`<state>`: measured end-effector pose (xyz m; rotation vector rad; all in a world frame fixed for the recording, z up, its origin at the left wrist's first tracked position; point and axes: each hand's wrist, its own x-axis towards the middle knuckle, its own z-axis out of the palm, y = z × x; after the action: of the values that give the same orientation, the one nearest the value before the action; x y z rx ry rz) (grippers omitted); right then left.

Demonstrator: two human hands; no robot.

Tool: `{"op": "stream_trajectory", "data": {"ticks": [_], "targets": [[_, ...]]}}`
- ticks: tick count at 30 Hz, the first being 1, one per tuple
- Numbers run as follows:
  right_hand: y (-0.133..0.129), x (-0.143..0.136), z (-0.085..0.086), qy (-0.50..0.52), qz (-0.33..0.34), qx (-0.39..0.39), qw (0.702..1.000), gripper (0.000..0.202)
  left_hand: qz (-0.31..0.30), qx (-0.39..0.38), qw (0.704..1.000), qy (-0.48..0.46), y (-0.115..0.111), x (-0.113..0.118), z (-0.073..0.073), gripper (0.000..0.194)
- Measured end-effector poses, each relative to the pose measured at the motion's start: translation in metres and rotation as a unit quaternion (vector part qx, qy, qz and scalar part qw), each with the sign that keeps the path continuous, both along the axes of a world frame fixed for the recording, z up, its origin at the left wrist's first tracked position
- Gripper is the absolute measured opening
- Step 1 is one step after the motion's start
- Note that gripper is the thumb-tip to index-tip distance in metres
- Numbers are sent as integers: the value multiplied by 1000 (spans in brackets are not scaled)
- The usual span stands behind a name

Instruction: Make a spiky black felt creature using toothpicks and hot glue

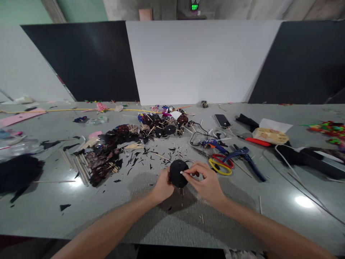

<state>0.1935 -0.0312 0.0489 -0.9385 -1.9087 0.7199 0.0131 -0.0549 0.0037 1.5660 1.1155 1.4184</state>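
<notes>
A round black piece (178, 173) is held above the grey table near its front edge. My left hand (163, 185) grips it from the left side, with the fingers partly hidden behind it. My right hand (206, 181) is closed in a pinch at its right side. Between the thumb and forefinger is a tiny white bit (181, 172), too small to name, touching the black surface. Short stick-like ends show just below the round piece. Right of my right hand lie scissors (222, 167) with yellow and red handles.
Blue-handled pliers (244, 156), a blue glue gun (215, 144) with its cord and a phone (222, 121) lie to the right. Dark crumpled material (104, 158), thin sticks (79, 169) and black scraps cover the left and middle. White and black panels (199, 61) stand along the back.
</notes>
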Motion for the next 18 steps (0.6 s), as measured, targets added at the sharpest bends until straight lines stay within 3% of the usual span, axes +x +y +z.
{"op": "stream_trajectory", "data": {"ticks": [11,18], "targets": [[0,-1,1,-6,-20,77,997,17,17,6,1000,13,-1,0,-1,9],[-2,-2,-1,-5,-15,116,993,14,-8,21,999,31,0,-1,-1,9]]}}
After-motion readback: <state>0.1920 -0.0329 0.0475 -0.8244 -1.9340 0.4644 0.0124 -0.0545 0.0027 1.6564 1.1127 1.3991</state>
